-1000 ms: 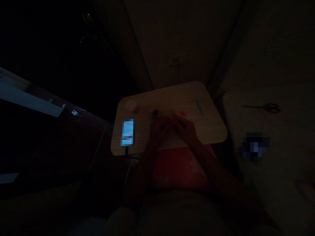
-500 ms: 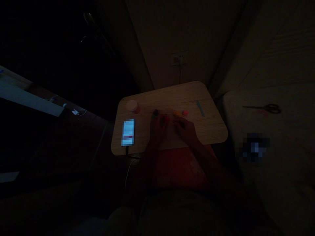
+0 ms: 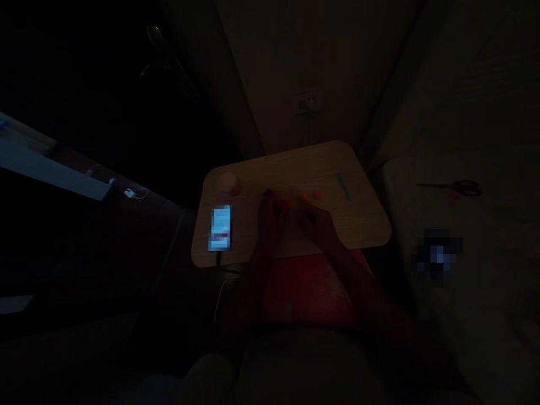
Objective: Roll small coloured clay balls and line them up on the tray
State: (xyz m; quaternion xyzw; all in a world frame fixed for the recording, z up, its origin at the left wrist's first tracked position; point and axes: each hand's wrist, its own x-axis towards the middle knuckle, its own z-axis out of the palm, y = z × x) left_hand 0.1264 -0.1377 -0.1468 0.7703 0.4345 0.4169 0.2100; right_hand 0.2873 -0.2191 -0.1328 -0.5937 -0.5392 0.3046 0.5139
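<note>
In dim light, my left hand [image 3: 270, 220] rests over the small table with its fingers curled around a red lump [image 3: 283, 205] that looks like modelling clay. My right hand [image 3: 313, 220] is just to the right, fingers bent inward; whatever they hold, if anything, is lost in shadow. Beyond its fingertips lies an orange lump [image 3: 304, 197], with a pink lump [image 3: 318, 194] beside it. A dark lump [image 3: 267, 192] sits just past my left fingers.
The wooden table [image 3: 270, 166] also bears a lidded tub [image 3: 228, 183], a lit phone [image 3: 220, 228] on a cable and a teal strip-like tool [image 3: 344, 187]. Scissors [image 3: 458, 187] lie on a pale surface at right. A wall socket [image 3: 306, 103] is behind.
The picture is darker. My right fingers have curled in a little, and the green lump by my left hand no longer shows. The other things on the table stay in place.
</note>
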